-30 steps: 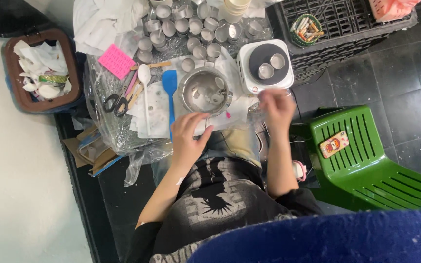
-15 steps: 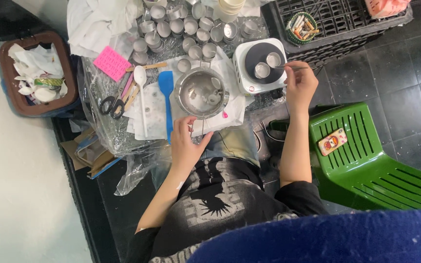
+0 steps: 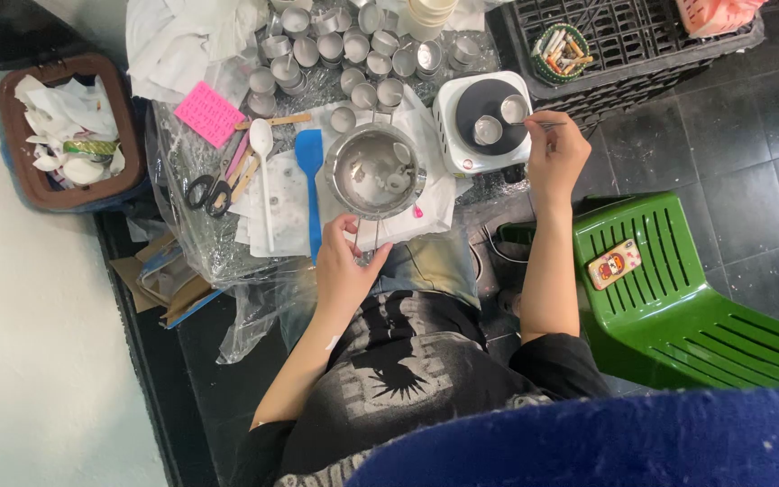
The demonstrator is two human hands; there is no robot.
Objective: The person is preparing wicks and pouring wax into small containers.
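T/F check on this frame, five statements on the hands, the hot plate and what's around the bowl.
1. The right hand holds a thin metal tool at the small tins on the hot plate. True.
2. The hot plate carries three tins. False: two tins sit on its dark disc.
3. The left hand is at the near edge of the metal bowl. True.
4. The blue spatula lies right of the bowl. False: it lies on the bowl's left, beside the white spoon.
5. The scissors are in the left hand. False: they lie on the plastic-covered table.
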